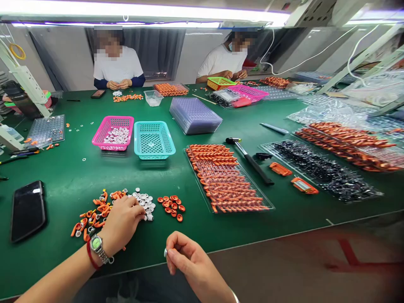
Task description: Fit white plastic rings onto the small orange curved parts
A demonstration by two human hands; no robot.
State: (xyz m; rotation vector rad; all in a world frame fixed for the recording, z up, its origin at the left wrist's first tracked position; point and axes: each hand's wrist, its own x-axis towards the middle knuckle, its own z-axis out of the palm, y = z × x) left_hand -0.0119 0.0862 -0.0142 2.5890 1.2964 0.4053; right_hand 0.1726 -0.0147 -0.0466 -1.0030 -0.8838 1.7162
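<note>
My left hand [123,219], wearing a watch, reaches over the pile of small white caps [143,200]. Its fingers are curled together with the tips at a cap on the pile's edge, partly hidden. Near the table's front edge, my right hand [186,256] pinches a small white cap [165,252] between thumb and fingers; only its edge shows. Orange earbud-shaped shells [94,212] lie loose beside and under my left hand. To the right of the white pile is a group of round orange caps [172,206].
A pink basket [97,139] of white parts and a turquoise basket [154,156] stand beyond. Trays of orange parts [224,181], a black-handled hammer [252,162] and black parts [325,168] lie right. A phone [28,210] is left. Two people sit opposite.
</note>
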